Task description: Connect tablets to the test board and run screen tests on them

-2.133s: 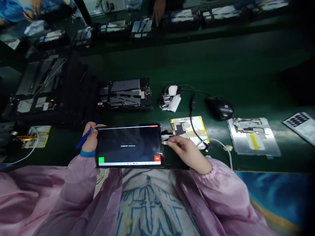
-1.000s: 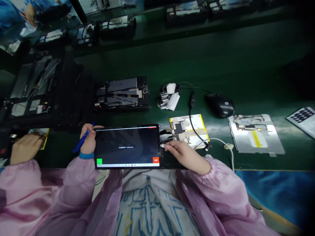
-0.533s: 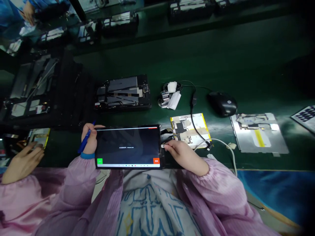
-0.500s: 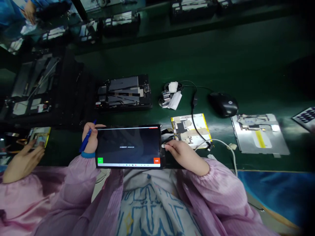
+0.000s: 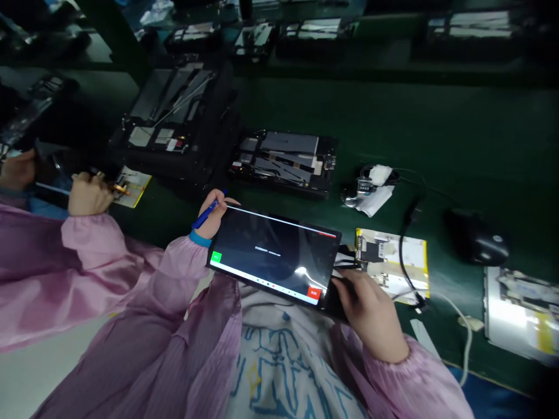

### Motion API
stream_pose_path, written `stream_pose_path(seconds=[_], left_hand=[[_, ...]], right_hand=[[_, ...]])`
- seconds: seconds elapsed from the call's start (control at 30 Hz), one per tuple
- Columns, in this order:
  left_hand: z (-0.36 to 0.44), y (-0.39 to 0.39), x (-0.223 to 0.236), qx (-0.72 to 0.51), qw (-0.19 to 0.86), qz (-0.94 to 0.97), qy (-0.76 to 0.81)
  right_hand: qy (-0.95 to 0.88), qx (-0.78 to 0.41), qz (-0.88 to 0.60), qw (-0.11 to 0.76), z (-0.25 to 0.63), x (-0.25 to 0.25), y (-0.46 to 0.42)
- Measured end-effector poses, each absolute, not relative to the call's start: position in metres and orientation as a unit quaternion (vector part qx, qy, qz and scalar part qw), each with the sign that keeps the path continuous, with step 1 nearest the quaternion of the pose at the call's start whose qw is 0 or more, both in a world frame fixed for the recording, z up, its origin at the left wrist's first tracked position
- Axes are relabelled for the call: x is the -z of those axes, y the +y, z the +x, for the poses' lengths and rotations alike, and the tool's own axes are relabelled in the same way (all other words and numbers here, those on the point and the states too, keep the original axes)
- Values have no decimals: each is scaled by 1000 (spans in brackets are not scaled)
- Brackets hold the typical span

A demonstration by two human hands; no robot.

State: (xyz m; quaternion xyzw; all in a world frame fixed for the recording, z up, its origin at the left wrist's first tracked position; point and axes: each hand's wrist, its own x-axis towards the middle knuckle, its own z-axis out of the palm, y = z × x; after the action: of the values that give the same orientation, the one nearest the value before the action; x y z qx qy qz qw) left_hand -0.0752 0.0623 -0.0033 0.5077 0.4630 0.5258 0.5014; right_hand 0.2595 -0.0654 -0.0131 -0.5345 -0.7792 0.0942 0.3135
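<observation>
A lit tablet screen (image 5: 273, 250) is tilted, its right end lower, with a green box in one bottom corner and a red box in the other. My left hand (image 5: 211, 221) grips its upper left corner, a blue pen (image 5: 205, 214) tucked between the fingers. At the screen's right edge my right hand (image 5: 371, 311) is closed, thumb and fingers pinched; whatever is between them is hidden. Dark ribbon cables (image 5: 347, 257) run from that edge towards a yellow-edged board and battery assembly (image 5: 388, 262). Across this assembly lies a black cable (image 5: 402, 262).
Opened tablet bodies (image 5: 286, 160) lie behind the screen, beside a tall stack of them (image 5: 174, 110). To the right are a black mouse (image 5: 478, 237), a wrapped cable coil (image 5: 371, 189) and a silver plate (image 5: 519, 314). A co-worker's hand (image 5: 89, 195) works at the left.
The view has swung left, so the bench things appear further right. The screen has gone from level to tilted, still in my left hand. My right hand stays by its right edge.
</observation>
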Motion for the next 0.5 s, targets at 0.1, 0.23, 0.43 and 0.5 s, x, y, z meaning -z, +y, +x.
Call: stream_pose_path(seconds=[0.1,0.23,0.43,0.5], left_hand=[[-74,61,1,-520,505,510,463],[-72,59,-2,-515,501,520,462],[-74,59,-2,-509,502,528,459],[-74,60,-3,-509,502,528,459]], right_hand=[[-807,-94,-501,298,263,14,-60],[-842,-96,-450,282,272,17,-54],[-871,-44,-404,275,278,24,-50],[-873,-41,-395,284,280,25,-50]])
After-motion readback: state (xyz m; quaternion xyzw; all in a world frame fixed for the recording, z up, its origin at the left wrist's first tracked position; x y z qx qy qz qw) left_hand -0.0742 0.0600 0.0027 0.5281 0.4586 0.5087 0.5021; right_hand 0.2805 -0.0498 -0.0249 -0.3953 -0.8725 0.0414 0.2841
